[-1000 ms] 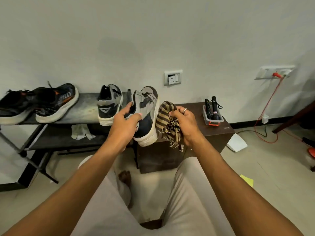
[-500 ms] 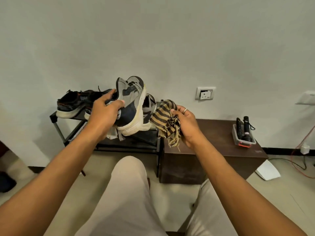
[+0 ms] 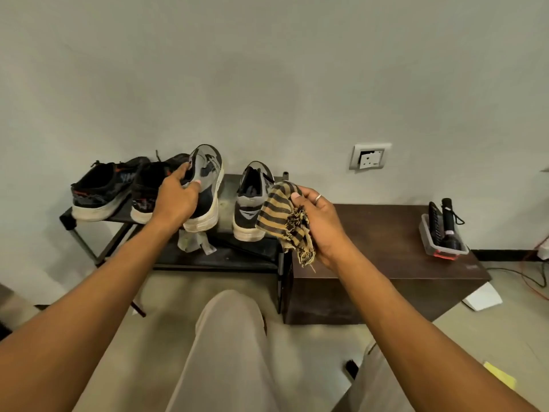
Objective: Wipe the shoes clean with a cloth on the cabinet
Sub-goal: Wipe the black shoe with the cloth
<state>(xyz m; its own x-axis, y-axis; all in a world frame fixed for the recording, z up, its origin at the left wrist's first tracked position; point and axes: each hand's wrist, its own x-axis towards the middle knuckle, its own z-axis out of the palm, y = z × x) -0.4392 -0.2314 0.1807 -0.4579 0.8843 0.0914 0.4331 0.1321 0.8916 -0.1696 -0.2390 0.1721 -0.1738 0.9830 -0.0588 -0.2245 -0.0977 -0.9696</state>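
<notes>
My left hand [image 3: 175, 200], clamped round the grey shoe [image 3: 208, 185], has carried it left to the rack [image 3: 227, 200] beside its mate [image 3: 252, 209]. My right hand [image 3: 320, 227] grips the cloth [image 3: 282, 215] by the cabinet [image 3: 386, 233]. This shoe seems done.

No legible text or numbers; only blurred markings on the black shoe [image 3: 101, 188]
</notes>
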